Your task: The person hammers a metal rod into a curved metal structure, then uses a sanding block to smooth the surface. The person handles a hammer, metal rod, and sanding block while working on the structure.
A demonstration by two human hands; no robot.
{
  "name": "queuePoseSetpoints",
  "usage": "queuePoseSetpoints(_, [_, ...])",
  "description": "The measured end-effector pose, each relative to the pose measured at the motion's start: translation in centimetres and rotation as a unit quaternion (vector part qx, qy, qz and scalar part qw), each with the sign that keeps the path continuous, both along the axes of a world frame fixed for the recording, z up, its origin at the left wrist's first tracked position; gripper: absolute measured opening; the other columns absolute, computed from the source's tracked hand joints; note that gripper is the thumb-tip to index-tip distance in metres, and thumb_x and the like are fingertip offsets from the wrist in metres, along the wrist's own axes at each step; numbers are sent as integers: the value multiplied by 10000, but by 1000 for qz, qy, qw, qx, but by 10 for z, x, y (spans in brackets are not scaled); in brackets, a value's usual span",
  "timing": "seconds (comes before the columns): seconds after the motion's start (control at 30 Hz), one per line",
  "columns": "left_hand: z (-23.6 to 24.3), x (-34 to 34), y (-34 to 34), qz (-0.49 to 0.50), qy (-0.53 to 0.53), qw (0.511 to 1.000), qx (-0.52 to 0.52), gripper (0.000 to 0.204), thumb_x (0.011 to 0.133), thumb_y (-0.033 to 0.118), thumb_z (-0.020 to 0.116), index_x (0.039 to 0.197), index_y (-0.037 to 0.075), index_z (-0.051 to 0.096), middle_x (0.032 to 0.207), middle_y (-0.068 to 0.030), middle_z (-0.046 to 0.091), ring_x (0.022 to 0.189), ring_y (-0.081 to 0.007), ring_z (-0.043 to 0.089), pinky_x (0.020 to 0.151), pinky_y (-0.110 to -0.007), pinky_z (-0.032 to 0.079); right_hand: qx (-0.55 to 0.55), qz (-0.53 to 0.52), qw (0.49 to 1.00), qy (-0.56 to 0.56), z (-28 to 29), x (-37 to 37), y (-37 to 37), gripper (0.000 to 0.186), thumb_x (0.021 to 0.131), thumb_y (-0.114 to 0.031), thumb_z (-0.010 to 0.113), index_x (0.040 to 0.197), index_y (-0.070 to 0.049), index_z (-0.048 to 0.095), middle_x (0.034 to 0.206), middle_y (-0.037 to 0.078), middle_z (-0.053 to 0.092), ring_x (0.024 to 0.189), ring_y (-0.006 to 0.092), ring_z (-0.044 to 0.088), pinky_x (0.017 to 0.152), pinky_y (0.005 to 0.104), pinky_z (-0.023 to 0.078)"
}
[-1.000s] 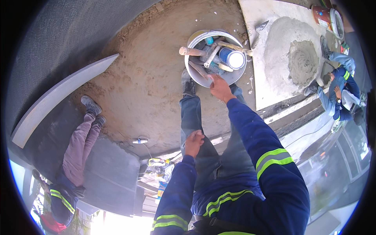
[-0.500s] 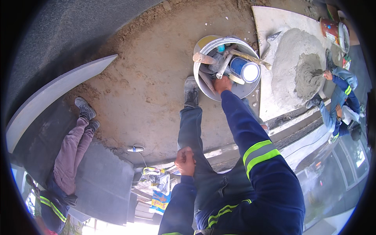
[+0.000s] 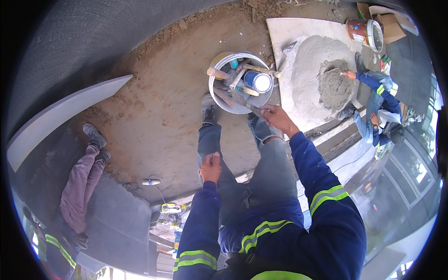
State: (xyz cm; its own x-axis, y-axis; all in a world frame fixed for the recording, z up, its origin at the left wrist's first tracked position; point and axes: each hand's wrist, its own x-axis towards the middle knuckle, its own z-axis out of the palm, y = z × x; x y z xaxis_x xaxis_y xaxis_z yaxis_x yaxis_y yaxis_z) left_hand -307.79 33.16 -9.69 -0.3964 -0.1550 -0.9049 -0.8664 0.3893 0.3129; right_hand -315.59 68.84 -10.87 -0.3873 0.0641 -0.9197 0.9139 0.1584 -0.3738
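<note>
A white bucket (image 3: 219, 88) stands before my feet, packed with wooden-handled tools (image 3: 217, 73) and a blue can (image 3: 257, 82). My right hand (image 3: 280, 120) is just outside its near right rim, closed on a grey flat tool (image 3: 253, 108), probably a trowel or scraper; its exact shape is unclear. My left hand (image 3: 210, 167) rests at my left leg (image 3: 209, 140) with curled fingers; what they hold, if anything, is hidden. To the right, a pale board (image 3: 294, 107) bears grey mortar (image 3: 337, 84).
A co-worker (image 3: 383, 107) crouches right, one hand holding a tool in the mortar. Another person (image 3: 77, 196) is at the left. A brown bucket (image 3: 360, 33) stands upper right, a long white slab (image 3: 70, 109) upper left, a cable connector (image 3: 151, 181) and bags (image 3: 170, 210) lower left.
My right hand has come out of the bucket, moving right with a grey tool. My left hand has shifted up the leg. The co-worker's hand has moved into the mortar area.
</note>
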Motion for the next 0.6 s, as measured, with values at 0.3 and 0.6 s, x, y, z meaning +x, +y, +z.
queuePoseSetpoints(0.3, [93, -53, -8, 111, 36, 963, 243, 643, 1045, 428, 653, 1548, 76, 461, 1248, -95, 673, 935, -137, 692, 761, -316, 610, -191, -66, 979, 5, 153, 42, -28, 380, 1091, -335, 478, 1309, -82, 660, 851, 7, 667, 681, 68, 557, 592, 219, 447])
queuePoseSetpoints(0.6, [208, 33, 41, 322, 153, 886, 298, 265, 1059, 306, 649, 1222, 100, 617, 1080, -78, 755, 778, -195, 745, 565, -283, 577, -356, -58, 929, 90, 220, 58, -52, 298, 1005, -386, 727, 1146, -127, 682, 817, -41, 596, 648, 59, 515, 565, 227, 383])
